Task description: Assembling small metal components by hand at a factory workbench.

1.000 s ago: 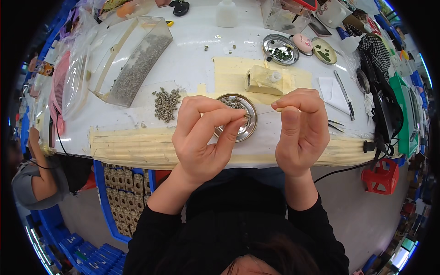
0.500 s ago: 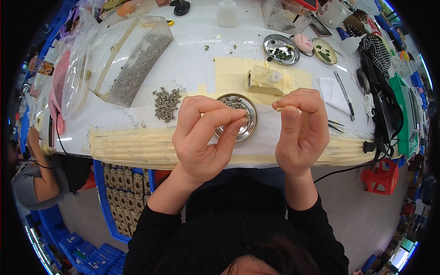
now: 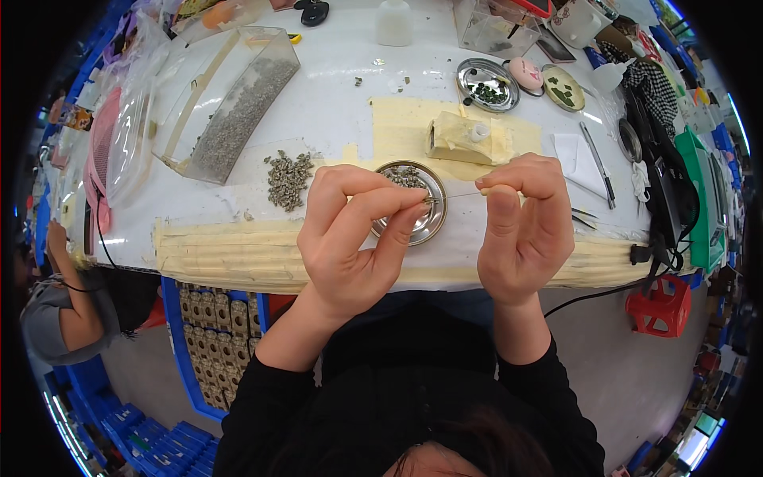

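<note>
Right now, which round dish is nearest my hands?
The metal dish of grey parts, partly hidden by your left hand; the metal dish of green pieces and the pale dish sit farther off.

Shallow round dish [image 3: 434, 222]: polished metal, I get bright reflections off it. Small pieces [image 3: 405, 176] inside: rough-looking, metallic glint. Thin shaft [image 3: 458, 195]: too fine for me to tell material. Tabletop [image 3: 338, 95]: white, smooth, glossy. Masking tape [image 3: 230, 254] along near edge: matt, wrinkled, papery. Bin [image 3: 238, 60]: clear shiny plastic. Bottle [image 3: 393, 25]: milky plastic, soft sheen. Stool [image 3: 674, 298]: smooth red plastic. Sleeve [image 3: 266, 401]: black matt cloth.
</note>
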Action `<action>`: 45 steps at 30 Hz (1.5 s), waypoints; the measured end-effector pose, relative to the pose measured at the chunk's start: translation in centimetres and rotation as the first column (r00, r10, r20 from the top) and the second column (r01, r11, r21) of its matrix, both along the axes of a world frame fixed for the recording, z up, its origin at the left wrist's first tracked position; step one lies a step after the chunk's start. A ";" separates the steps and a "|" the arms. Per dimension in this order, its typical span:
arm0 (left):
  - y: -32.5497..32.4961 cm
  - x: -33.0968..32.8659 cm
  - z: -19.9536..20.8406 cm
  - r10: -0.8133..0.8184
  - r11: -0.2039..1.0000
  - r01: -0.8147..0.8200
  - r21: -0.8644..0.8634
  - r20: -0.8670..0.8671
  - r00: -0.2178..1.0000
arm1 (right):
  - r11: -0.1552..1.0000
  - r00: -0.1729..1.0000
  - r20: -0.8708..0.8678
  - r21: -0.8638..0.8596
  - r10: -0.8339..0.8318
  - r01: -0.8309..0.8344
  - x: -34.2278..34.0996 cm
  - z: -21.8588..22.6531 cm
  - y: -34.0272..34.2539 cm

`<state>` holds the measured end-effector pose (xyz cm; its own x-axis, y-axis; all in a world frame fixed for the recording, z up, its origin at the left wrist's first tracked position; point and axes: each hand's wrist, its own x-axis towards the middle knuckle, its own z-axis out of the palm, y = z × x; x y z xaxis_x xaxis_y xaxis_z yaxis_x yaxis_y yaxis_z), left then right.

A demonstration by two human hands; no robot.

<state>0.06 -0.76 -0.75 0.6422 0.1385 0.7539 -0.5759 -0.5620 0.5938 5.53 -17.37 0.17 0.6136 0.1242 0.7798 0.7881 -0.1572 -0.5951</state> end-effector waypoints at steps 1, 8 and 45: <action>0.0 0.0 0.0 0.002 1.000 -0.002 -0.001 0.002 1.000 | 1.000 1.000 -0.002 -0.002 -0.004 0.004 0.0 0.0 0.0; 0.1 0.1 -0.1 0.002 1.000 -0.002 0.008 0.017 1.000 | 0.986 0.986 -0.168 0.165 -0.004 0.032 -0.2 0.6 0.0; -0.2 0.1 -0.2 0.084 0.995 -0.087 0.041 0.081 0.993 | 0.982 0.992 -0.126 -0.188 0.009 -0.032 -2.6 1.8 0.8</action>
<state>0.11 -0.91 -0.94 0.5674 0.1554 0.8086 -0.5688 -0.6361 0.5214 2.91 -16.61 1.98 0.6998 0.2760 0.6588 0.7143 -0.2612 -0.6493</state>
